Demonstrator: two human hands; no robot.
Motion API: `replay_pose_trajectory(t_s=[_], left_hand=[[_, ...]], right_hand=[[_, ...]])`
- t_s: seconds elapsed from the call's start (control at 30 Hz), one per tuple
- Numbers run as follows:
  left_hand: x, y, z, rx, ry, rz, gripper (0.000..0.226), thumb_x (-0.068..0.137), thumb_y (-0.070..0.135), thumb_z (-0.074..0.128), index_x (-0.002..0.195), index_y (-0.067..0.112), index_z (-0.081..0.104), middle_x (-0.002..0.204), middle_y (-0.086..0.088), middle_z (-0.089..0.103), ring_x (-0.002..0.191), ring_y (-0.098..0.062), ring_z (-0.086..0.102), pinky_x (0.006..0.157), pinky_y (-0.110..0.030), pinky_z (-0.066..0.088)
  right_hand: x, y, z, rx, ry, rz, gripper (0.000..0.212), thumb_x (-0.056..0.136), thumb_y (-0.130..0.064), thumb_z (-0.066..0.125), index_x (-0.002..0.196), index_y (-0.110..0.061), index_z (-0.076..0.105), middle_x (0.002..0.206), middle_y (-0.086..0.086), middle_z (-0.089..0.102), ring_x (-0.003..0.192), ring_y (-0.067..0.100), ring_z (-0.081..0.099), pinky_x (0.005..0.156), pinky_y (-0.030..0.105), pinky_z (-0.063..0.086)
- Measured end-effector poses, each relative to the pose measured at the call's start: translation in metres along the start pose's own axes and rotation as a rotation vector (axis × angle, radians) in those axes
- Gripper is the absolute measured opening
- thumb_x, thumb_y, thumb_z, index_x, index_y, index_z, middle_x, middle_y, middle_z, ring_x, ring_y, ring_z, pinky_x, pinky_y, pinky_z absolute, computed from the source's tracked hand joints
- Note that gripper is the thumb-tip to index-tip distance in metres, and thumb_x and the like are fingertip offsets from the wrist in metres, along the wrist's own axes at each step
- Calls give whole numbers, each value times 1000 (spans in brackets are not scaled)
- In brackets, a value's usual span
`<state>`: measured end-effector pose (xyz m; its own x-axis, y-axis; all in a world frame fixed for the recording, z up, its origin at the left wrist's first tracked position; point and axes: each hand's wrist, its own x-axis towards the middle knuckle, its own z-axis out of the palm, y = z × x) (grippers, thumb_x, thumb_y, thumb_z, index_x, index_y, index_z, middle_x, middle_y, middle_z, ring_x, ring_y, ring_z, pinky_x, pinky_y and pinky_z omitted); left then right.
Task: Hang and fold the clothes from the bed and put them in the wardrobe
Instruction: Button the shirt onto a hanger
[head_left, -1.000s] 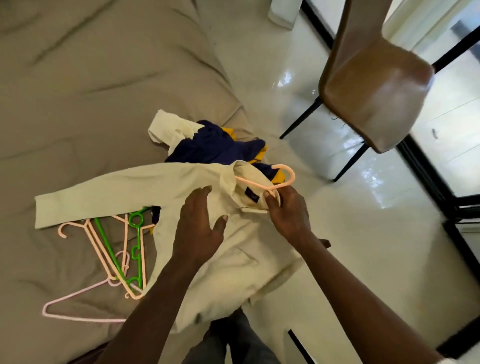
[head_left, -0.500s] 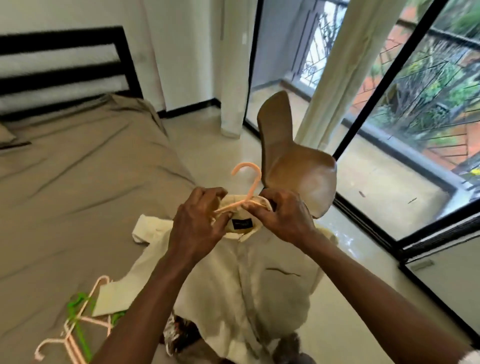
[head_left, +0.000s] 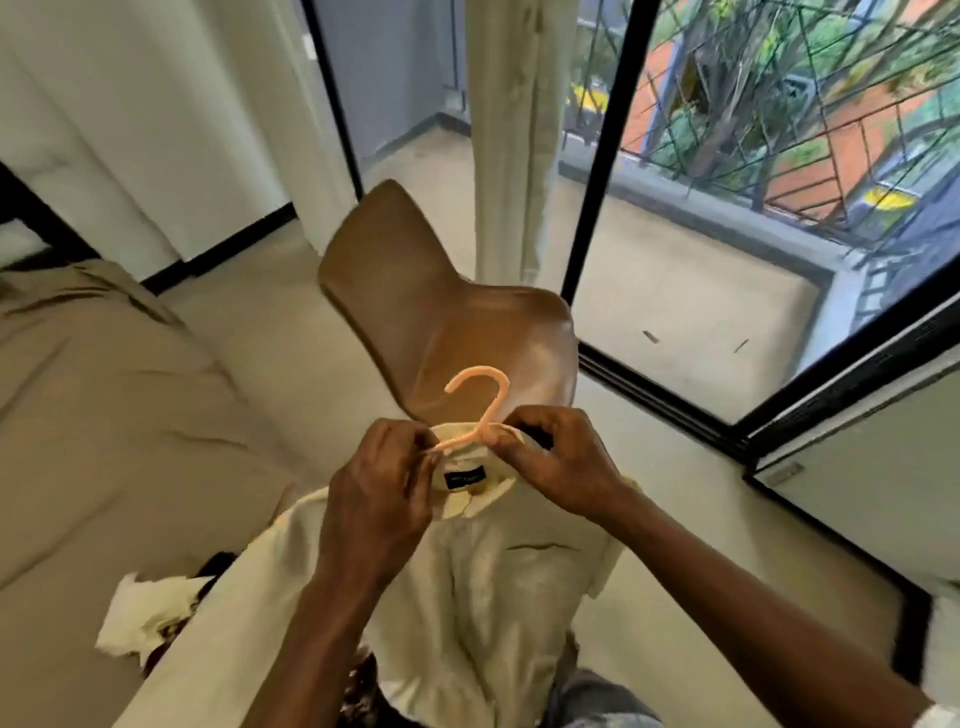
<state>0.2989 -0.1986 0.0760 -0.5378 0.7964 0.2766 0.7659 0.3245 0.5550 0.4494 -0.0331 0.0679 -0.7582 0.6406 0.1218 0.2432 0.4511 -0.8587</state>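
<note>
A cream shirt (head_left: 483, 597) hangs in the air in front of me on a pink plastic hanger (head_left: 480, 410), whose hook sticks up above the collar. My left hand (head_left: 379, 499) grips the left side of the collar and the hanger arm. My right hand (head_left: 558, 462) pinches the right side of the collar at the hanger's neck. A dark label shows inside the collar between my hands. A white garment (head_left: 145, 613) lies crumpled on the bed (head_left: 104, 415) at the lower left.
A brown moulded chair (head_left: 441, 322) stands just behind the shirt. Beyond it are cream curtains (head_left: 514, 130) and black-framed glass doors (head_left: 602, 156) onto a balcony. Pale floor lies between bed and doors.
The shirt has gone from flat on the bed to held up in the air on the hanger. My view has lifted from the bed toward the chair and doors. Both hands stay at the collar.
</note>
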Motion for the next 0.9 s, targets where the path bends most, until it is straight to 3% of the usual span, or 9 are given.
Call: replay_pose_trajectory(t_s=[0.13,0.3,0.4,0.53,0.63,0.7,0.8,0.9], left_hand=[[66,35,46,-32,-78,41,18,90,12,76,97,21,61,97,8,57,82,-10,53,66,-27,44],[100,79,81,-92,-185,86,18,90,22,75,98,30,60,102,11,59,91,-14,61,71,-39,54],[110,112,98,-152,-199,141,15,90,21,76,98,27,64,104,12,61,88,-11,61,69,-33,53],[117,170,122,-218,-269,302,14,91,24,75,98,28,64,101,11,63,86,-8,60,66,-15,41],[121,219,138,-257,-292,437,13,93,24,74,101,23,64,102,5,64,83,-13,60,66,-30,52],[128,253,147,-286,-304,499,13,94,23,73,104,21,64,105,4,63,83,-15,62,68,-36,56],[149,313,164,-326,-314,613,12,95,24,71,104,22,63,102,10,58,81,-10,58,67,-27,51],[169,388,184,-369,-290,708,11,93,22,73,100,23,65,98,10,58,79,-8,54,64,-19,38]], right_hand=[[13,46,-60,88,135,101,16,97,-34,71,95,-22,81,83,-15,74,77,5,69,68,14,48],[-8,72,-110,-43,354,120,17,98,-29,72,103,-16,82,89,-17,72,83,6,69,66,17,51],[-38,78,-142,-133,506,143,20,97,-30,71,104,-16,82,90,-10,74,84,8,69,68,31,58],[-83,81,-188,-152,659,180,16,99,-32,70,105,-21,81,93,-11,73,89,12,70,74,40,59],[-117,72,-226,-109,737,209,17,100,-44,62,105,-36,76,96,-14,74,92,9,70,77,26,57],[-141,72,-258,-134,752,220,28,101,-43,53,112,-31,76,104,-13,75,99,9,68,80,19,53],[-186,83,-317,-267,801,265,27,97,-30,61,121,-26,72,115,-16,72,108,3,66,89,17,54],[-230,96,-375,-428,893,327,23,97,-28,70,120,-26,73,112,-15,72,104,0,67,90,26,56]])
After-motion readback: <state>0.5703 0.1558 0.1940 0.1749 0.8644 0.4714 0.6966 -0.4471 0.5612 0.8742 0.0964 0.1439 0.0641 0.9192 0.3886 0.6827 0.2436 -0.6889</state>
